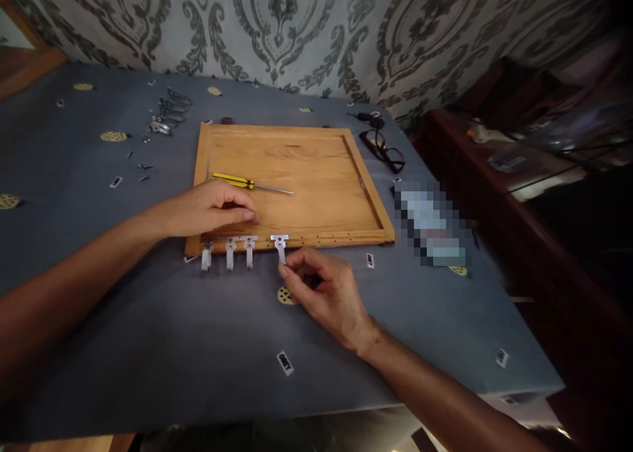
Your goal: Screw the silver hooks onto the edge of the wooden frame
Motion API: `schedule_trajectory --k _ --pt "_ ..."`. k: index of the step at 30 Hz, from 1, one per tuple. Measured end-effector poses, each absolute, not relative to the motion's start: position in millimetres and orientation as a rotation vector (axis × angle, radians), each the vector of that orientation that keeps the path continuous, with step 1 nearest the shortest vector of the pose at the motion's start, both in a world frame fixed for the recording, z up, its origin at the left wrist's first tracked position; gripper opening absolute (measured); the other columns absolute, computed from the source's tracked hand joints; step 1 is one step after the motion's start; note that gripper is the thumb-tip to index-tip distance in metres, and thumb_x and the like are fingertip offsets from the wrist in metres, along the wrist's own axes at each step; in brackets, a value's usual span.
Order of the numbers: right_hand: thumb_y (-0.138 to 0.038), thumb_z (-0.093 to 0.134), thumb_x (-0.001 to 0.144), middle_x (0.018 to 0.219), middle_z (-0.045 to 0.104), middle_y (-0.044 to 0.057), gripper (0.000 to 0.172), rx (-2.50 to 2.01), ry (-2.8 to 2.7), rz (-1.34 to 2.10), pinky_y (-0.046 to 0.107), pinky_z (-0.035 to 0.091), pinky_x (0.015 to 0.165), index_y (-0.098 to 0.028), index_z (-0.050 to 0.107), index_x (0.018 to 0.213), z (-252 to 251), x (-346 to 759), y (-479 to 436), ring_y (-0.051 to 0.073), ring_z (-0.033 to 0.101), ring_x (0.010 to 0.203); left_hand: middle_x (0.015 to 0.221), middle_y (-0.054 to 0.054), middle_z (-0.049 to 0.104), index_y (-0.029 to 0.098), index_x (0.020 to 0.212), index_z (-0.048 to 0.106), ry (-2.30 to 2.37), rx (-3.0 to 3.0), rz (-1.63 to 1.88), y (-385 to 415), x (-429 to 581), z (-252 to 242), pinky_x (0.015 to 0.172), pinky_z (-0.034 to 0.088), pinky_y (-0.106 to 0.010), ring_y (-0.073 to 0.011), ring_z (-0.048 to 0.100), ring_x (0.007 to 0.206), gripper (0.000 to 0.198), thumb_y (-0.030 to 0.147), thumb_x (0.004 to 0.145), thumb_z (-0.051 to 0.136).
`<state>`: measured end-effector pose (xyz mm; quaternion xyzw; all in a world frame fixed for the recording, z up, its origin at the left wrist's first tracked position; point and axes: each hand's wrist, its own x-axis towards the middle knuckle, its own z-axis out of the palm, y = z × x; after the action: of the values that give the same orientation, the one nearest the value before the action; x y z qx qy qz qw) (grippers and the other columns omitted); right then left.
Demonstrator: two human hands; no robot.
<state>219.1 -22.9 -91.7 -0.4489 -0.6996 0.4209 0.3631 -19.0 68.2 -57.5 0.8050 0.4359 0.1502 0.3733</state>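
A wooden framed panel (316, 155) lies flat on a grey-blue table (148, 320). Several silver metal hooks hang along its near edge; three sit together (229, 251) and one stands apart (279, 245). My right hand (324, 290) pinches the lower end of that separate hook with thumb and fingers. My left hand (212, 208) rests palm down on the panel's near left corner, fingers curled and pressed on the wood. A yellow-handled screwdriver (247, 184) lies on the panel just beyond my left hand.
More metal hooks (168, 112) and loose screws (143, 168) lie at the back left. Red-framed glasses (383, 148) and keys (368, 117) sit by the panel's far right corner. A blurred-out object (430, 224) lies to its right. A dark side table (519, 168) stands beyond the table's right edge.
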Motion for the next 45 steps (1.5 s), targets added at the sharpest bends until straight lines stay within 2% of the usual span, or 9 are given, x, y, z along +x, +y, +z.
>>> schedule_trajectory --k 18,26,29,35,45 --pt "-0.025 0.059 0.089 0.055 0.054 -0.006 0.016 -1.116 -1.848 1.089 0.022 0.04 0.049 -0.021 0.057 0.074 -89.4 217.2 -23.9 0.008 0.051 0.049 0.088 -0.002 0.075 0.019 0.092 0.075 1.104 2.023 0.342 69.1 -16.0 -55.9 0.074 0.047 -0.023 -0.0143 0.064 0.079 0.036 0.047 0.086 0.055" --pt "-0.028 0.062 0.088 0.062 0.054 -0.005 0.015 -1.159 -1.734 1.23 0.021 0.043 0.048 -0.02 0.059 0.076 -75.8 208.3 -23.6 0.008 0.052 0.053 0.087 -0.002 0.075 0.02 0.093 0.076 1.093 2.039 0.383 70.5 -18.5 -59.9 0.074 0.048 -0.024 -0.0143 0.063 0.078 0.032 0.046 0.087 0.058" --pt "-0.03 0.062 0.087 0.061 0.053 -0.005 0.016 -1.145 -1.683 1.26 0.02 0.041 0.046 -0.021 0.057 0.075 -78.6 202.7 -22.5 0.008 0.05 0.051 0.088 -0.003 0.075 0.019 0.093 0.075 1.09 2.035 0.383 70.6 -18.7 -60.1 0.075 0.049 -0.025 -0.0148 0.064 0.079 0.032 0.045 0.087 0.058" --pt "-0.027 0.059 0.088 0.057 0.052 -0.006 0.016 -1.156 -1.754 1.127 0.022 0.039 0.047 -0.021 0.056 0.074 -91.1 201.3 -26.9 0.008 0.049 0.05 0.091 -0.003 0.077 0.018 0.092 0.075 1.07 2.014 0.355 70.3 -17.0 -56.5 0.077 0.049 -0.025 -0.0155 0.068 0.085 0.032 0.043 0.087 0.056" --pt "-0.026 0.058 0.089 0.055 0.05 -0.007 0.016 -1.153 -1.781 1.129 0.023 0.038 0.049 -0.021 0.056 0.073 -91.4 201.2 -25.0 0.008 0.048 0.05 0.092 -0.002 0.077 0.018 0.093 0.074 1.071 2.002 0.34 71.0 -17.3 -58.9 0.078 0.048 -0.025 -0.0155 0.068 0.086 0.031 0.043 0.088 0.056"
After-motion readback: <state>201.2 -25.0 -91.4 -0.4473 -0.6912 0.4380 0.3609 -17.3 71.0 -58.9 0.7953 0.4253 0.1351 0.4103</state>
